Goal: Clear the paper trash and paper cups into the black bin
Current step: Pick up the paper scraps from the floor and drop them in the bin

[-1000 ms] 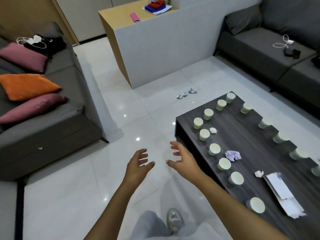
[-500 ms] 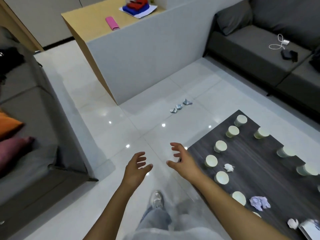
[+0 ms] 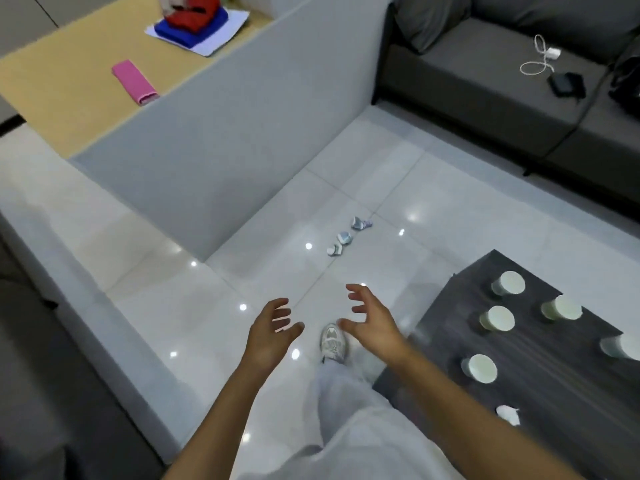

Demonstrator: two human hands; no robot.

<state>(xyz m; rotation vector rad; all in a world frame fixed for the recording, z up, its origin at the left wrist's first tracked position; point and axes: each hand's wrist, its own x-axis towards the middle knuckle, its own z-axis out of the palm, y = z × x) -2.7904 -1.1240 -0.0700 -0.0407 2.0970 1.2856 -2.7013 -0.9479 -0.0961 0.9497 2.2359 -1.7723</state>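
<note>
Glossy tiled floor (image 3: 346, 174) (lamp glints), matt wood-grain table (image 3: 540, 386), paper cups (image 3: 479, 368), cloth sofa (image 3: 485, 84).

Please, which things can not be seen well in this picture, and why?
- Black bin: nowhere in the head view, so its place is unknown.
- Dark table: cut off by the right and bottom edges.
- Cup at the right edge: partly cut off.
- Crumpled papers on the floor: too small to identify.

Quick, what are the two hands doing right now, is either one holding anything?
Left hand: open, fingers loosely spread, holding nothing.
Right hand: open, fingers loosely spread, holding nothing.
</note>
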